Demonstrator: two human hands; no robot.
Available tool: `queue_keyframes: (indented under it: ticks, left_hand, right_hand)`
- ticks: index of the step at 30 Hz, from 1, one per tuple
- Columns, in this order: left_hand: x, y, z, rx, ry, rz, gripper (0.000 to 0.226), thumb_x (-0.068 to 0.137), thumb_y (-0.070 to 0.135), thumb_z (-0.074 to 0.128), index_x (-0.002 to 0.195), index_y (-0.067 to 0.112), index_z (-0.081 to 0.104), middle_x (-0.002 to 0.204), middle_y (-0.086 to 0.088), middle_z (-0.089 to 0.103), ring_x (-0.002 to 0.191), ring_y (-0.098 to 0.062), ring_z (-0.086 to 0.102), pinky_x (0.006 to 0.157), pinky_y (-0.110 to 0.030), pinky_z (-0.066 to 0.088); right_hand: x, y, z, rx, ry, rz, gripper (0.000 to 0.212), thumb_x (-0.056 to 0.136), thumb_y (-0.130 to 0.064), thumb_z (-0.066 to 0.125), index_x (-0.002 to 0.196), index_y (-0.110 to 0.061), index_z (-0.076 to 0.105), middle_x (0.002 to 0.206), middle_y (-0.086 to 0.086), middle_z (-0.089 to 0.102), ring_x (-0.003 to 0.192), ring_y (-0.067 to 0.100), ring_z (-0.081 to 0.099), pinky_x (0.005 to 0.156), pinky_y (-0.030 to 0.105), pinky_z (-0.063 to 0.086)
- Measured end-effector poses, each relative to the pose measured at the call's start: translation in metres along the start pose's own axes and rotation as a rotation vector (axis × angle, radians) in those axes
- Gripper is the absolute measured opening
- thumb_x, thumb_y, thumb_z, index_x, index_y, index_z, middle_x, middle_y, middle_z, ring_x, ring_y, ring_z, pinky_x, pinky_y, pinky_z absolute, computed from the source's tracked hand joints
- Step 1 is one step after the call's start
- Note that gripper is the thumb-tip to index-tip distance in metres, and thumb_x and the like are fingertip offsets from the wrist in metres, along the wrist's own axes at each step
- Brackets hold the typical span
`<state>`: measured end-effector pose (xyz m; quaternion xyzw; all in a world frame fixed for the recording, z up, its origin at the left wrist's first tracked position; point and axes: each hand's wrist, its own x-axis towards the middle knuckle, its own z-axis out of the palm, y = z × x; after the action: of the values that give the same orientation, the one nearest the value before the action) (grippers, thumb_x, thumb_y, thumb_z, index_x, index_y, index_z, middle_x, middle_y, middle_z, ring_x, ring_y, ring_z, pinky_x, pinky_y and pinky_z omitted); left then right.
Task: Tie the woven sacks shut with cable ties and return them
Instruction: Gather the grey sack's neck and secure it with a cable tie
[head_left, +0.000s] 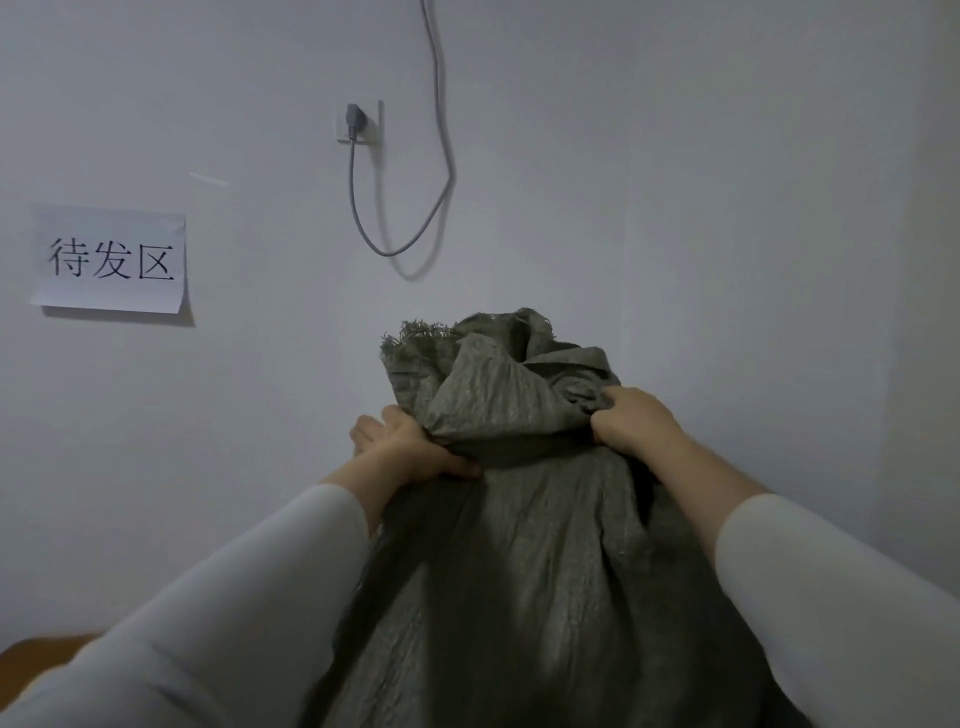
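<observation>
Obs. from my remote station, head view. Grey-green woven sack (519, 545) stands centre-near. Its long axis runs from near-low up toward the far pale grey wall (727, 208), w/ the frayed mouth flopped over at the top. The neck is bunched into a waist betw. both hands.

L hand (410, 447) is on the left of the waist, thumb pressed on the near side and fingers reaching round the far side, clamping fabric. R hand (636, 415) is on the right, a little higher, fingers curled tight into a gathered fold. The waist lies directly betw. them, crosswise to the sack's axis, and neither hand is the nearer.

No cable tie is visible in a hand or on the neck; cannot tell if the folds hide one. Judgement: the neck is gathered but the tie is not yet on. Next move needs one hand to keep the waist cinched while the other feeds a tie round.

Surroundings:
- White paper sign w/ black characters (111, 260) on the wall, far left.
- White wall socket w/ grey plug (358, 122) above, and a grey cable (441, 156) looping beside it, well apart from the sack.
- Orange-brown surface (36, 654) at the near-left corner.

No obstruction betw. hands and neck.
</observation>
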<state>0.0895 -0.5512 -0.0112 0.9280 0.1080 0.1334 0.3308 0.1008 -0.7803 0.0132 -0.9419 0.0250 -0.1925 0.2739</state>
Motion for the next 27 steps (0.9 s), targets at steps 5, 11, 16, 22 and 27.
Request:
queue_keyframes:
  ticks: [5,11,16,22,27]
  left_hand:
    - [0.013,-0.010,0.010,-0.223,-0.217,-0.064,0.139,0.038,0.057,0.087,0.143,0.009,0.009,0.140,-0.014,0.035,0.129,-0.034,0.038,0.106,-0.045,0.038]
    - [0.017,-0.006,0.016,-0.359,-0.312,0.100,0.069,0.058,0.029,0.087,0.118,0.015,0.055,0.115,-0.003,0.059,0.107,-0.026,0.056,0.094,-0.031,0.044]
    - [0.019,-0.004,0.016,-0.346,-0.212,0.145,0.067,0.061,0.023,0.086,0.120,0.010,0.056,0.122,-0.008,0.059,0.113,-0.028,0.054,0.096,-0.033,0.045]
    - [0.015,0.008,0.006,-0.209,-0.089,0.151,0.056,0.062,0.020,0.085,0.110,0.006,0.061,0.114,-0.012,0.062,0.107,-0.030,0.057,0.091,-0.036,0.048]
    - [0.011,0.021,0.002,-0.183,-0.075,0.123,0.061,0.058,0.019,0.087,0.110,0.004,0.058,0.113,-0.013,0.062,0.107,-0.030,0.058,0.090,-0.036,0.050]
  right_hand:
    - [-0.005,-0.003,0.000,-0.190,-0.046,0.079,0.006,0.076,-0.019,0.046,0.079,-0.014,0.049,0.095,0.005,0.051,0.104,0.028,0.047,0.097,0.040,0.031]
    - [-0.002,0.005,0.001,0.044,-0.085,0.097,0.012,0.077,-0.007,0.056,0.086,-0.001,0.051,0.091,0.013,0.052,0.085,0.028,0.052,0.057,0.026,0.036]
    - [0.004,0.008,0.005,0.102,-0.034,0.101,0.025,0.078,-0.003,0.054,0.102,0.003,0.058,0.098,0.017,0.055,0.098,0.032,0.058,0.072,0.029,0.043]
    - [0.007,0.006,0.013,0.049,0.049,-0.007,0.009,0.081,0.002,0.045,0.084,-0.003,0.053,0.089,0.013,0.051,0.083,0.026,0.049,0.069,0.026,0.036]
    - [0.006,0.011,0.019,0.258,0.259,-0.003,0.023,0.078,0.005,0.044,0.062,-0.010,0.038,0.069,0.007,0.045,0.074,0.025,0.048,0.055,0.027,0.031]
